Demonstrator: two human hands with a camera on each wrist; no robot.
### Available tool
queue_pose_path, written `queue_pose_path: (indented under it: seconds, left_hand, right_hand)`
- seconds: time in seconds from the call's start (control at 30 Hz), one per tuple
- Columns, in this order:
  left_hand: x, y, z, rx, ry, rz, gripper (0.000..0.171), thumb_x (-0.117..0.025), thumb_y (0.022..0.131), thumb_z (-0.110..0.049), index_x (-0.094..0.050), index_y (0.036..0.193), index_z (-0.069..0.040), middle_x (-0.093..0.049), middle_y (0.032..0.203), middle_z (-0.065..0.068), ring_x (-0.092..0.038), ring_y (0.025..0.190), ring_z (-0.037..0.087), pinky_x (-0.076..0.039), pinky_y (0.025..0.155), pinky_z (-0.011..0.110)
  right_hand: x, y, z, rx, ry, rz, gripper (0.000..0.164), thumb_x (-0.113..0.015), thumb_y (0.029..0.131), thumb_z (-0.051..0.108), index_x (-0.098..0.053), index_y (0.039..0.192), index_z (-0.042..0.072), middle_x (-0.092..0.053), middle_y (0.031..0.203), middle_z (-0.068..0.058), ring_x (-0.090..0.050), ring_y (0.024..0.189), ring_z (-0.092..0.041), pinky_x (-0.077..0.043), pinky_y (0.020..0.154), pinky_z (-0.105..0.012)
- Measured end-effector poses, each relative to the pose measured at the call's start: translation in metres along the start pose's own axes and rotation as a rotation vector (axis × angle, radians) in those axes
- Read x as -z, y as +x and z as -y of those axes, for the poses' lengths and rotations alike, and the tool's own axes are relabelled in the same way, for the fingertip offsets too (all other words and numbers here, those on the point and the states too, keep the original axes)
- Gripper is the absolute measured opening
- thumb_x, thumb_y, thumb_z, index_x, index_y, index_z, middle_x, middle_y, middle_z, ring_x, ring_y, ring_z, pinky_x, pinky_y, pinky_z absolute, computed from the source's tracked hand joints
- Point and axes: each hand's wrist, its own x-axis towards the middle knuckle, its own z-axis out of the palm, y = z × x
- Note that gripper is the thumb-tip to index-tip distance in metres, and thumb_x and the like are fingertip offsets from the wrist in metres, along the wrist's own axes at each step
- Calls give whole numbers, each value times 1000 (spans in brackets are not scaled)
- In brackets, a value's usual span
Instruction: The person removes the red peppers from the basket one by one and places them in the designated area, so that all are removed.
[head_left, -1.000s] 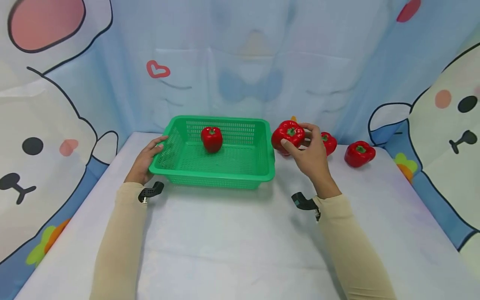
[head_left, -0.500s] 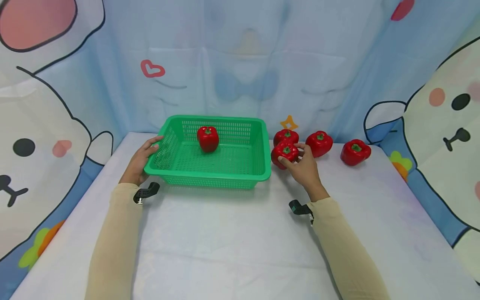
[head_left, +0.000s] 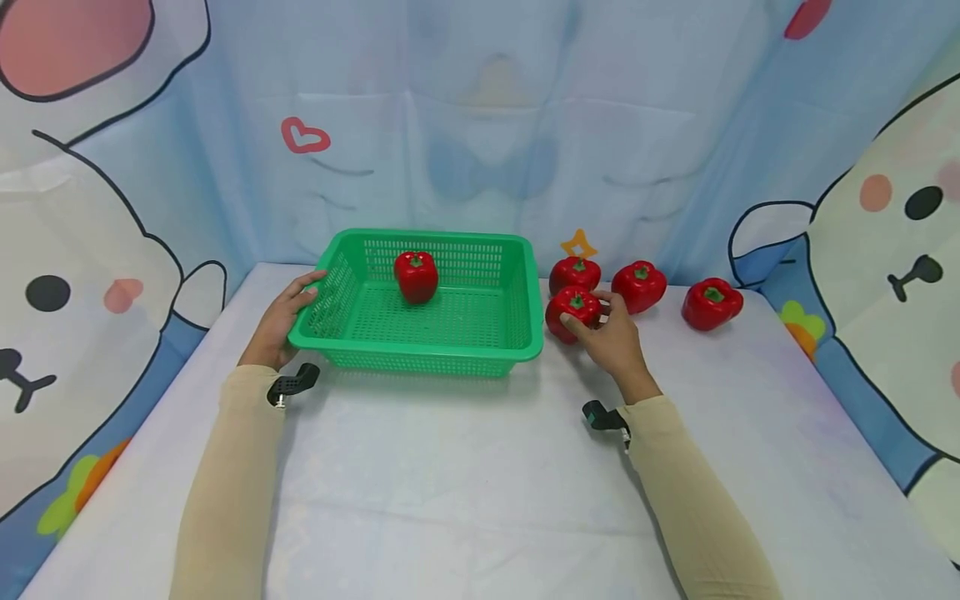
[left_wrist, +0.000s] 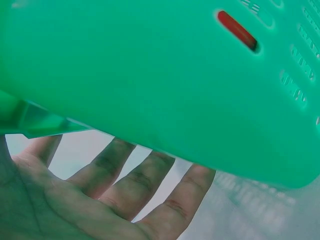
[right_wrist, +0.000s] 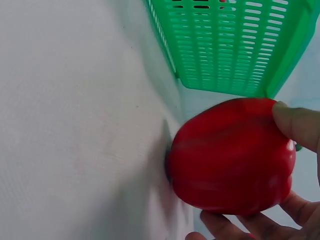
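A red bell pepper (head_left: pixel 573 313) is between the thumb and fingers of my right hand (head_left: pixel 617 342), just right of the green basket (head_left: pixel 420 353). In the right wrist view this pepper (right_wrist: pixel 232 157) has its base right at the tabletop, thumb on its upper part and fingers on the far side. My left hand (head_left: pixel 279 321) rests against the basket's left end, its fingers at the rim. The left wrist view shows those fingers (left_wrist: pixel 137 187) spread and fairly straight along the basket's edge (left_wrist: pixel 150 100). One red bell pepper (head_left: pixel 416 277) stands inside the basket.
Behind the gripped pepper stands another red bell pepper (head_left: pixel 574 274). Two more sit to the right, one pepper (head_left: pixel 639 287) beside my fingers and one pepper (head_left: pixel 712 304) farther off. A printed cloth backdrop (head_left: pixel 487 125) rises behind the white table (head_left: pixel 480 483).
My right hand has lowered the bell pepper from above the table to beside the basket, in front of the back pepper. The left hand stays at the basket.
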Motion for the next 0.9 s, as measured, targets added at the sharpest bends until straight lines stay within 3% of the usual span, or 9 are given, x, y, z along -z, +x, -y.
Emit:
queue_pose_path:
  seconds: [0.33,0.5,0.6,0.67,0.77,0.9]
  left_hand:
    - [0,3,2,3,17,-6,48,-47,104,-37,-38,150,-28,-48,128,-2,-64,89,7,-57,73,22]
    - [1,2,0,0,19,-6,48,-47,104,-37,-38,150,-27,-47,128,0,-64,89,7,-57,73,22]
    - [1,2,-1,-2,29,-5,49,-47,104,-38,-38,151,-27,-48,127,1,-64,89,7,-57,73,22]
    - [1,2,-2,0,29,-2,49,-47,104,-38,-37,151,-26,-48,127,0,-64,89,7,-57,74,22]
    - [1,2,-1,3,25,-1,50,-47,104,-38,-36,152,-26,-47,128,0,-64,89,7,-57,74,22]
    - [-1,4,2,3,37,-14,50,-46,104,-38,-36,152,-26,-46,131,-1,-63,92,8,-57,74,22]
  right_hand:
    - [6,-4,7,-25,-46,72,89,-73,88,36,-21,151,3,-37,149,-26,-40,133,-44,-48,102,-57]
    - [10,-9,21,62,-81,-3,89,-69,89,39,-21,153,1,-32,152,-26,-31,140,-44,-40,106,-64]
    - [9,-13,41,162,-94,-80,83,-68,89,38,-28,152,0,-33,152,-25,-27,142,-43,-32,109,-68]
    - [6,-14,60,226,-89,-79,81,-68,89,37,-30,152,1,-34,152,-24,-26,143,-42,-30,110,-67]
    - [-1,-12,98,266,-61,6,83,-68,90,39,-27,154,6,-31,156,-20,-27,143,-39,-31,112,-64]
    - [-19,4,148,242,36,186,87,-71,89,41,-23,156,15,-25,160,-14,-27,146,-34,-35,112,-59]
